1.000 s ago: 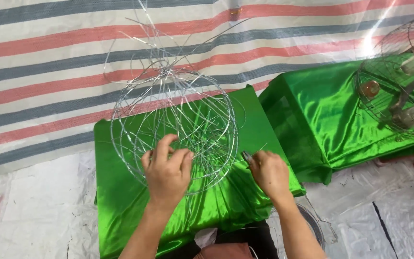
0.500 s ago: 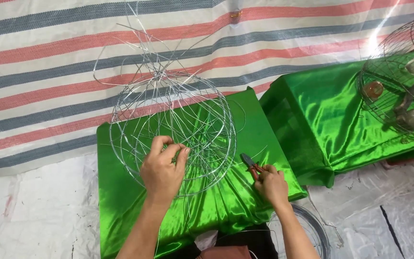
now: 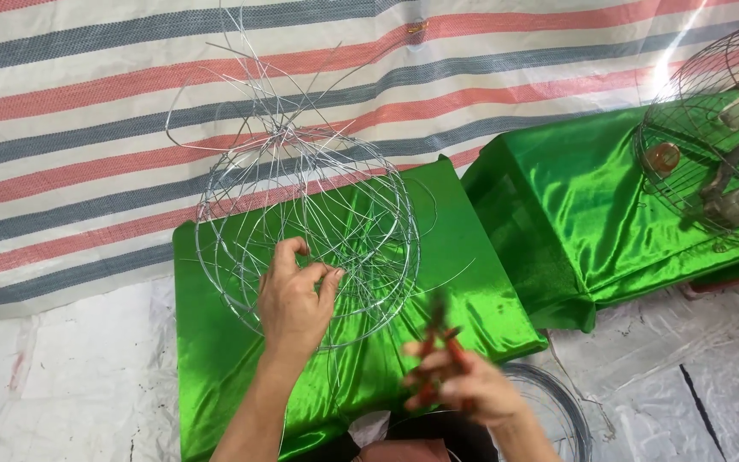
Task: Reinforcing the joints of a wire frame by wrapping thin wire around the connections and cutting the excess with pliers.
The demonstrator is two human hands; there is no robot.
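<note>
A round wire frame (image 3: 310, 205) of thin silver wire stands on a table draped in shiny green cloth (image 3: 215, 359). Loose wire ends stick up from its top. My left hand (image 3: 294, 299) pinches a wire on the near side of the frame. My right hand (image 3: 464, 385), blurred by motion, holds red-handled pliers (image 3: 434, 342) low at the near edge of the table, apart from the frame.
A second green-draped table (image 3: 575, 197) stands at the right with a finished round wire cage (image 3: 716, 145) on it. A striped tarp (image 3: 87, 128) hangs behind. A coil of wire (image 3: 558, 411) lies on the white floor sheet near my right hand.
My right hand has drawn back from the frame's right side toward me with the pliers. My left hand stays on the frame, its fingers now pinching a wire.
</note>
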